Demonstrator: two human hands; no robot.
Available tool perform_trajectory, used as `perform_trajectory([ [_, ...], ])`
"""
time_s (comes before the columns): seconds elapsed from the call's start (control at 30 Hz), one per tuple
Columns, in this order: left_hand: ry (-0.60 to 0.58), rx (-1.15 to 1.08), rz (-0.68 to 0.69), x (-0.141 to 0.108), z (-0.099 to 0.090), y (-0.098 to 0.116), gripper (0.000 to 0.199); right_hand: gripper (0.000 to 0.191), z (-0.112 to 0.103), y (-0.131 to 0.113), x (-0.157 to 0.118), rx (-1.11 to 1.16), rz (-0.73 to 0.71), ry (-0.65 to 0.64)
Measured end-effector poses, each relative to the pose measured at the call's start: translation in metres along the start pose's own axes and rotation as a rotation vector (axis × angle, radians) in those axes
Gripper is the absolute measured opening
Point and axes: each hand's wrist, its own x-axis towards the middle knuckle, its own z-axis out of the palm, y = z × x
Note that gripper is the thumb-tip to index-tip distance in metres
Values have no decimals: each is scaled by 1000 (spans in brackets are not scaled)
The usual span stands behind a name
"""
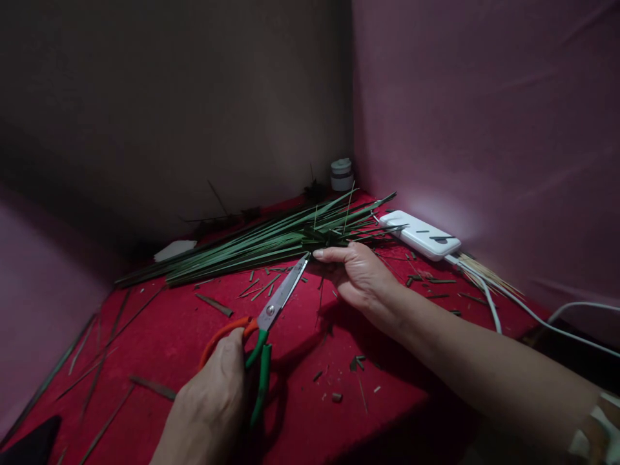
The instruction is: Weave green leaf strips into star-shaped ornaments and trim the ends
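Note:
My left hand (210, 394) is closed on the handles of a pair of scissors (274, 307), one loop orange and the other green. The blades point up and away, almost together, their tips at a small dark green leaf piece (317, 237). My right hand (361, 274) pinches that piece between thumb and fingers; its lower part is hidden by the hand. It looks folded or woven, with thin strips sticking out, but its exact shape blends into the leaves behind. Just beyond lies a bundle of long green leaf strips (242, 248).
Leaf scraps (214, 304) litter the red cloth (290, 426). A white power bank (421, 236) with a white cable (533, 314) lies right, beside thin pale sticks (494, 276). A small white jar (341, 174) stands in the back corner. Pink walls (484, 129) close in the right side.

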Motion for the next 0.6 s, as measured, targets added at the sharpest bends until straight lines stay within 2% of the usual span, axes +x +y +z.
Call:
perform_trajectory([
  [0.17,-42,29,-36,-6,3,-1,40,17,-3,3,2,-27,-24,-31],
  [0.4,-112,17,-91,-4,-8,2,36,26,-1,3,-1,-19,-67,-31],
  [0.6,-51,-79,-148,-2,-5,-1,26,29,-1,5,0,-8,-77,-39],
])
